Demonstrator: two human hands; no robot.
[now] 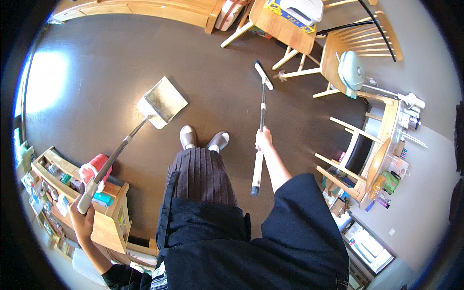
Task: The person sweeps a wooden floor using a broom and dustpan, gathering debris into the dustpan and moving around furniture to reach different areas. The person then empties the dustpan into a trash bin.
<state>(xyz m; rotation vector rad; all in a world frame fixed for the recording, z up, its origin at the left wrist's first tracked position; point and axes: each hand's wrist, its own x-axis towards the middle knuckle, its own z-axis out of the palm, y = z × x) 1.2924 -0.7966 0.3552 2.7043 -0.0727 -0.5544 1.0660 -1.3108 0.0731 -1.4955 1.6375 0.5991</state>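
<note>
My left hand (82,217) grips the pale handle end of a long-handled dustpan (168,99), whose white pan lies on the dark brown floor (119,65) ahead and to the left of my feet. Greyish dust or wear shows inside the pan. My right hand (264,137) is closed around the metal shaft of a long-handled broom (257,170), below its white grip. The narrow broom head (264,75), white with dark bristles, is at the floor near the chair legs. Dustpan and broom are well apart.
Wooden chairs (282,34) stand at the upper right, holding boxes and a pale green case (351,70). Another chair (377,166) is by a cluttered desk on the right. A wooden cabinet (108,232) with a red container (103,165) is at the left. A wooden furniture base (174,14) borders the top.
</note>
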